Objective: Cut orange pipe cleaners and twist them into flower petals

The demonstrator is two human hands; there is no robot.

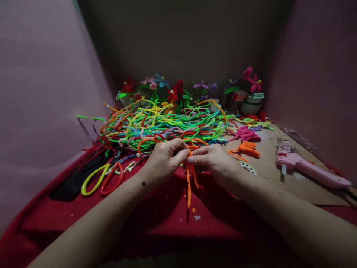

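Observation:
An orange pipe cleaner (189,188) hangs from between my fingers, its loose ends dangling over the red cloth. My left hand (169,156) pinches it at the top, thumb against bent forefinger. Close beside it, my right hand (216,160) grips the same orange piece between thumb and forefinger. The fingertips of both hands nearly meet, so the held part is mostly hidden. Just behind them spreads a big heap of colourful pipe cleaners (167,121). To the right of my right hand lies a bundle of folded orange pipe cleaners (248,149).
Scissors (113,178) with yellow and red handles lie left, by a dark flat object (72,178). On the right, a pink glue gun (312,167) rests on a brown board (279,190). Pipe-cleaner flowers (173,93) stand at the back, near a pale jar (252,103).

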